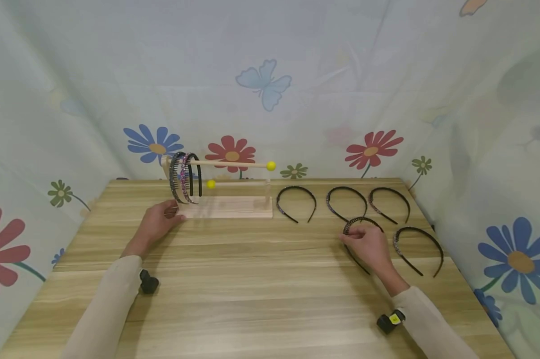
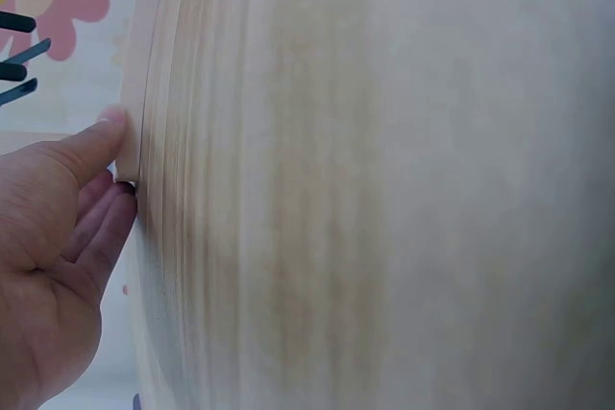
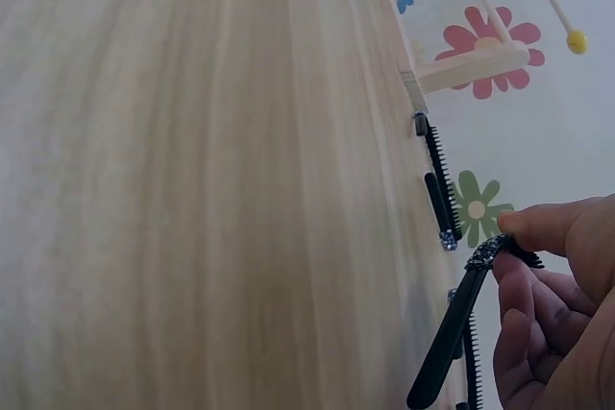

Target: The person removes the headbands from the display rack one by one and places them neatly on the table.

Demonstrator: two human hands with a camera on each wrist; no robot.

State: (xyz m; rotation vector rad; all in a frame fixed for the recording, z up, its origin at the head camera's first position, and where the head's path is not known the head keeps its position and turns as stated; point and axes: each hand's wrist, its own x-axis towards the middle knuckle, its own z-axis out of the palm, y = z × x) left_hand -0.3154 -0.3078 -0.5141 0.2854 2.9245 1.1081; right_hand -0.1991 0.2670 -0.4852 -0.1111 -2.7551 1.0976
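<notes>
At the left of the table stands a wooden rack with two rods tipped by yellow balls. Several black toothed headbands, one with pink glitter, hang at the left end of its upper rod. My left hand holds the left end of the rack's base, the thumb on its edge in the left wrist view. Over on the right, my right hand pinches a black headband by its glittery part, thumb against fingers. In the right wrist view this headband is tilted and its toothed part is partly covered by the fingers.
Several more black headbands lie on the wooden table right of the rack: one beside the base, two farther right along the back, and one right of my right hand. A flowered cloth hangs behind the table and at its sides.
</notes>
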